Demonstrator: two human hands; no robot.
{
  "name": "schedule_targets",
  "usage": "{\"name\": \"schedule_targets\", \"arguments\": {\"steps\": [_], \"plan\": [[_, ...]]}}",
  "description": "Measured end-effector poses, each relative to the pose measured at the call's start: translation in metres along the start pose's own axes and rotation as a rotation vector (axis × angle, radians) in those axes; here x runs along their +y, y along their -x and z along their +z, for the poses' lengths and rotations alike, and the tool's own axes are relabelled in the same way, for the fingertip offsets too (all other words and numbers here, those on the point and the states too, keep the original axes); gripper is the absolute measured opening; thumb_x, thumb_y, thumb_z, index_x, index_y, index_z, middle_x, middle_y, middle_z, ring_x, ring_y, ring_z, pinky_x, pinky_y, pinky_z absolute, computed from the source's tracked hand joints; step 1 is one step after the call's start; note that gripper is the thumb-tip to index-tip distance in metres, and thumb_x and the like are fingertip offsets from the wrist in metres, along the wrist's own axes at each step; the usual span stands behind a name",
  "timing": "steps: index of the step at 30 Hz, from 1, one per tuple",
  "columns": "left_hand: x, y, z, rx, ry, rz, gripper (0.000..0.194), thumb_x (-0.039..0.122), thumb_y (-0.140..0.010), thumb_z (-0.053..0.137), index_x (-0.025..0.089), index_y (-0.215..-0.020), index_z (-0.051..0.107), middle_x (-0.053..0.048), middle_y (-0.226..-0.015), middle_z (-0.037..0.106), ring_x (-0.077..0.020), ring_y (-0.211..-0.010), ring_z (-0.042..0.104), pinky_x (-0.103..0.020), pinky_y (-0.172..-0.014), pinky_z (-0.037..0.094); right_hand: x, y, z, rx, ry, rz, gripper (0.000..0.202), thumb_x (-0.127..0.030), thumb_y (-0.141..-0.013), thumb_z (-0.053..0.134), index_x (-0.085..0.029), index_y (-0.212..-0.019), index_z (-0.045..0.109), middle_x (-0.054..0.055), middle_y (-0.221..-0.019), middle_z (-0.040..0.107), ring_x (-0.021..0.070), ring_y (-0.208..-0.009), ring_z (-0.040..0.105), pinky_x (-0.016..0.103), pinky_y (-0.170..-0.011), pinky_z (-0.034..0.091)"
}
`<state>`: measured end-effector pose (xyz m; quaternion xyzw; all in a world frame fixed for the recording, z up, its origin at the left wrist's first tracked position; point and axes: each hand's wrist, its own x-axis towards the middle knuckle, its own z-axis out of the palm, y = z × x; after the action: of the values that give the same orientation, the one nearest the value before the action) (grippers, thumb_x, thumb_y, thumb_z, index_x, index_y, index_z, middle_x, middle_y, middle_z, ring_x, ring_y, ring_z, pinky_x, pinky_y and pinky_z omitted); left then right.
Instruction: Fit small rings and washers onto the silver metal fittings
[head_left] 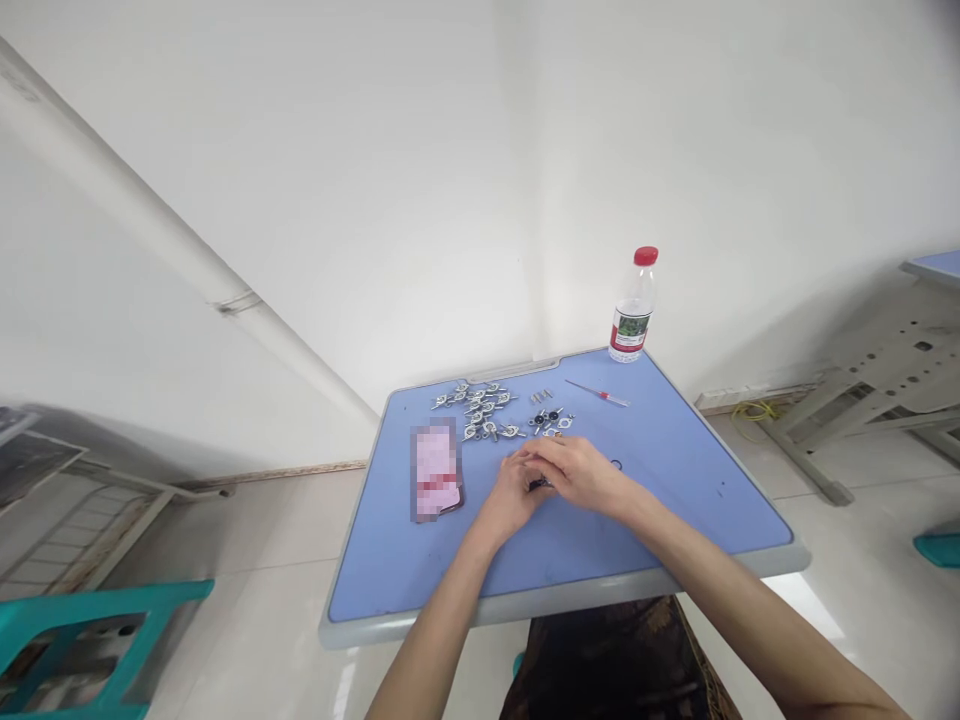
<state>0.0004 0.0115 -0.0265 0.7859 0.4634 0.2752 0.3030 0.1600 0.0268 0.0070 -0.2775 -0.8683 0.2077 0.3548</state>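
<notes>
A person's bare left hand (516,482) and bare right hand (579,470) meet over a blue, grey-rimmed counter (675,500), fingers curled about a small dark part (538,484) largely hidden between them; whether either hand grips it cannot be told. Just beyond lie small round black pieces (553,415), with small silver metal fittings (490,429) clustered farther left, as a red-capped clear plastic bottle (631,330) stands at the far right.

No legible text; bottle label (631,328), pipe marking (19,84) unreadable.
</notes>
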Motion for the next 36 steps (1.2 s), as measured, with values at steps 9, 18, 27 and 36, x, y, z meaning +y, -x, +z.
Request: {"name": "schedule_targets", "arguments": {"steps": [9, 18, 27, 36], "plan": [[-0.003, 0.000, 0.003, 0.011, -0.025, 0.007, 0.012, 0.014, -0.081, 0.059, 0.017, -0.079, 0.070, -0.003, -0.084, 0.067, -0.0223, -0.090, 0.059, -0.033, -0.078, 0.046, 0.002, 0.003, 0.009, 0.087, 0.072, -0.031, 0.016, -0.019, -0.097, 0.043, -0.019, -0.100, 0.059, 0.006, -0.089, 0.070, 0.0179, -0.078, 0.065, 0.027, -0.068, 0.048], [0.001, 0.000, 0.000, 0.011, -0.042, 0.034, 0.011, 0.015, -0.082, 0.060, 0.018, -0.080, 0.070, -0.004, -0.096, 0.067, -0.0220, -0.094, 0.059, -0.033, -0.081, 0.046, 0.003, 0.003, 0.007, 0.073, 0.072, 0.039, 0.011, -0.022, -0.095, 0.049, -0.019, -0.095, 0.060, 0.005, -0.089, 0.069, 0.0169, -0.078, 0.064, 0.026, -0.067, 0.047], [-0.001, -0.003, -0.002, -0.038, -0.033, 0.025, 0.012, 0.016, -0.080, 0.065, 0.023, -0.085, 0.074, -0.004, -0.108, 0.067, -0.0244, -0.105, 0.057, -0.040, -0.092, 0.043, 0.006, 0.005, -0.015, 0.001, -0.121, 0.035, 0.030, -0.015, -0.096, 0.044, -0.020, -0.123, 0.054, 0.006, -0.099, 0.070, 0.0168, -0.086, 0.065, 0.030, -0.079, 0.050], [0.000, -0.002, 0.000, -0.019, 0.011, -0.027, 0.010, 0.017, -0.078, 0.065, 0.020, -0.081, 0.074, -0.005, -0.101, 0.069, -0.0264, -0.104, 0.058, -0.039, -0.088, 0.046, 0.011, 0.003, 0.004, 0.104, -0.058, -0.060, 0.020, -0.015, -0.095, 0.045, -0.020, -0.103, 0.063, 0.005, -0.093, 0.072, 0.0167, -0.084, 0.067, 0.029, -0.078, 0.050]]}}
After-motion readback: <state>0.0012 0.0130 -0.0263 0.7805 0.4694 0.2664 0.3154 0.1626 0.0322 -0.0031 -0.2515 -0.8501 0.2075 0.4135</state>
